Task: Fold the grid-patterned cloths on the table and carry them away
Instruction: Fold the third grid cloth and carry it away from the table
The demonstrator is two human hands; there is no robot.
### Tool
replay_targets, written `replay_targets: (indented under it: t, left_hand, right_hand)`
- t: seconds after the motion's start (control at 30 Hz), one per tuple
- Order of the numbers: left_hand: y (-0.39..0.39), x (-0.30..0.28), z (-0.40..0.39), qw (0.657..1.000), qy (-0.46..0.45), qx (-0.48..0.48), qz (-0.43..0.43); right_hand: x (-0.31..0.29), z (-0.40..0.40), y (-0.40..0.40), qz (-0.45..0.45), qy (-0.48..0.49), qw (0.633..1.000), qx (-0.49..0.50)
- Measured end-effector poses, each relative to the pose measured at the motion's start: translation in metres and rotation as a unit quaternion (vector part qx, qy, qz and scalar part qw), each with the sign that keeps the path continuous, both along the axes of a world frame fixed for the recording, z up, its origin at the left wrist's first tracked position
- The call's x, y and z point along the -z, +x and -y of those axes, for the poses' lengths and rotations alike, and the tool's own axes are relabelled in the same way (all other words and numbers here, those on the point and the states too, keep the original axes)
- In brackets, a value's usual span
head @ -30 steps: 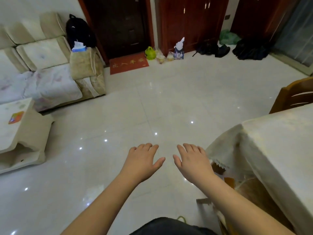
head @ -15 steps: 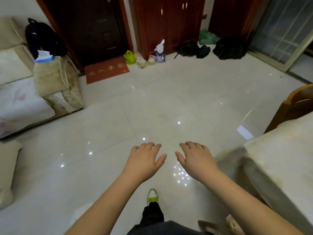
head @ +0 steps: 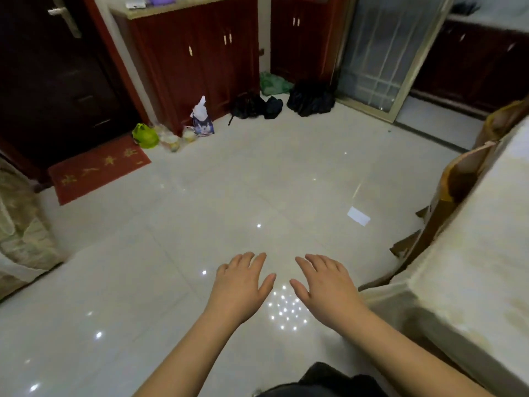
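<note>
Both hands, left hand (head: 239,287) and right hand (head: 329,287), hovered relaxed and empty over the glossy tiled floor (head: 200,224). No grid-patterned cloths showed; approaching the cream-covered table (head: 463,282) at three o'clock probably came next.

Both arms are bare from the lower edge of the view right up to the wrists, with no sleeve showing on either one. The left hand (head: 239,287) carries no ring, glove or strap that can be seen, and its wrist is plain. The right hand (head: 329,287) is just as unadorned, wrist bare too. Nails look short, though the picture is too soft to say more. Low down between the two forearms sits a fold of dark, near-black clothing (head: 329,381), matte and slightly rumpled; which garment it belongs to cannot be told.
</note>
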State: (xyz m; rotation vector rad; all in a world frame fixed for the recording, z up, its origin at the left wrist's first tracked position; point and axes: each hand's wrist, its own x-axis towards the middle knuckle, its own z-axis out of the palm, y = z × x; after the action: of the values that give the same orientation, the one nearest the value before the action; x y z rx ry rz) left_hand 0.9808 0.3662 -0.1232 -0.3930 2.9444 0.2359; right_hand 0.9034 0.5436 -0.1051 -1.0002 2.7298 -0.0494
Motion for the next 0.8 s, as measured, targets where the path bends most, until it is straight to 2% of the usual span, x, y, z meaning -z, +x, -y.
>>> replay_targets:
  t: [0.3, 0.57, 0.8]
  left_hand:
    - [-0.163, -0.011, 0.015, 0.995, -0.014, 0.093, -0.032]
    - [-0.307, -0.02, 0.0, 0.986, -0.044, 0.161, 0.0]
    - [-0.411, -0.029, -0.015, 0.978, -0.04, 0.206, -0.017]
  right_hand:
    - [-0.002, 0.0, -0.13, 0.01, -0.028, 0.993, 0.118]
    - [-0.006, -0.015, -0.255, 0.016, -0.035, 0.986, 0.162]
    - [-0.012, -0.029, -0.335, 0.015, -0.028, 0.976, 0.216]
